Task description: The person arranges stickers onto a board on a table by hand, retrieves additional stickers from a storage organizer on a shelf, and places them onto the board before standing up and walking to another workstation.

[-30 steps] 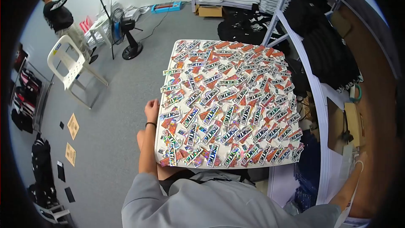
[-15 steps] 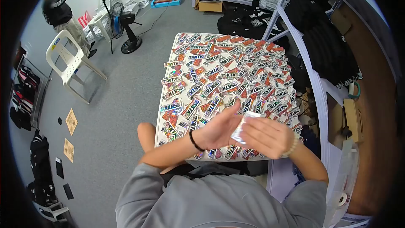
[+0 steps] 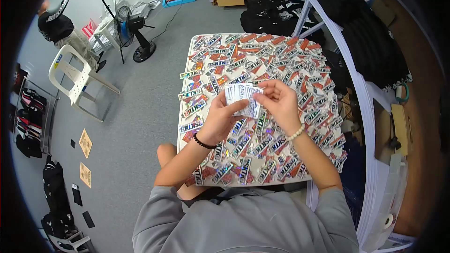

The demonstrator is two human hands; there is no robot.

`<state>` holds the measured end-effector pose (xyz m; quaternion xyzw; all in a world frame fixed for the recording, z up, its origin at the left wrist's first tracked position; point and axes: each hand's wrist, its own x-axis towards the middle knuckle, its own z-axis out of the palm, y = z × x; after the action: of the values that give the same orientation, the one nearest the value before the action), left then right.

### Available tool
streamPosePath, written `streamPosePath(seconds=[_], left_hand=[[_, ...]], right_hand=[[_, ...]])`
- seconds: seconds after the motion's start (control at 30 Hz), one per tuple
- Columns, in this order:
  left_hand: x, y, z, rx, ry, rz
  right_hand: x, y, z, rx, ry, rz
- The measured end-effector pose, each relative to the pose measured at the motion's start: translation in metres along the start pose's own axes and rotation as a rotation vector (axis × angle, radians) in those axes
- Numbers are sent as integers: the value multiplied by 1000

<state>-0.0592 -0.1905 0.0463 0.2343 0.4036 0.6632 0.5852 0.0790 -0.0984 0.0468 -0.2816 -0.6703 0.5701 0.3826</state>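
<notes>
A small stack of white printed stickers is fanned out above the table. My left hand grips it from the left, thumb lying across the front. At the stack's right edge, my right hand pinches with thumb and forefinger, its other fingers curled. The print on the stack is too small to read. Beneath both hands, the white table is covered with many shiny stickers in black, white and red, laid overlapping in small groups, many of them bearing large block letters.
A white plastic chair and a black fan stand at the left. Farther back, a person reaches up to a lamp stand. Shelving with dark folded clothes runs along the right. Two tan cards lie on the floor.
Both hands have moved up and left, farther over the table. The stack, earlier squared between the palms, is now fanned. My view has shifted slightly.
</notes>
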Motion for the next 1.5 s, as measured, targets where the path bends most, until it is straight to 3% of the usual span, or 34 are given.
streamPosePath(seconds=[0.13, 0.2, 0.33, 0.4, 0.47, 0.53, 0.6, 0.7, 0.73, 0.77, 0.8, 0.83, 0.87, 1.03, 1.17, 1.23, 1.3, 1.33, 1.43, 1.5], left_hand=[[37, 9, -24, 1, 119, 27], [55, 15, -44, -7, 166, 40], [68, 29, -66, 43, 204, 116], [71, 30, -76, 42, 235, 129], [73, 32, -80, 42, 258, 124], [80, 31, -88, 31, 273, 98], [88, 30, -91, 46, 270, 74], [107, 32, -87, 29, 237, 79], [117, 30, -85, 7, 230, 109], [129, 28, -85, 65, 252, 109], [142, 25, -83, 76, 263, 123], [153, 25, -79, 107, 262, 132], [166, 22, -77, 124, 260, 132], [201, 19, -62, 48, 251, -8], [215, 16, -75, -85, 154, -42], [208, 23, -69, -28, 172, -52], [211, 21, -73, 1, 149, -28], [207, 23, -64, 33, 210, -7], [212, 20, -59, 106, 278, -6], [212, 20, -45, 241, 285, 35]], right_hand=[[62, 25, -7, 52, -82, 81], [108, 44, -11, 198, 15, 123], [217, 110, -26, 67, 242, 80], [257, 130, -20, -77, 329, 118], [279, 145, -16, -522, 356, 12], [287, 152, -12, -627, 326, 124], [279, 150, -6, -893, 625, -290], [250, 116, 2, -758, 453, -487], [245, 118, 9, -511, 304, -497], [229, 111, 16, -211, 29, -345], [216, 107, 24, 42, -123, -192], [199, 90, 29, 97, -161, -93], [196, 95, 30, 91, -131, -151], [216, 102, -3, -20, 31, -8], [268, 145, -46, -113, 319, 3], [280, 154, -63, -532, 467, -76], [279, 153, -68, -786, 472, -39], [275, 153, -64, -1026, 599, -263], [268, 139, -50, -851, 675, -477], [252, 126, -28, -317, 281, -438]])
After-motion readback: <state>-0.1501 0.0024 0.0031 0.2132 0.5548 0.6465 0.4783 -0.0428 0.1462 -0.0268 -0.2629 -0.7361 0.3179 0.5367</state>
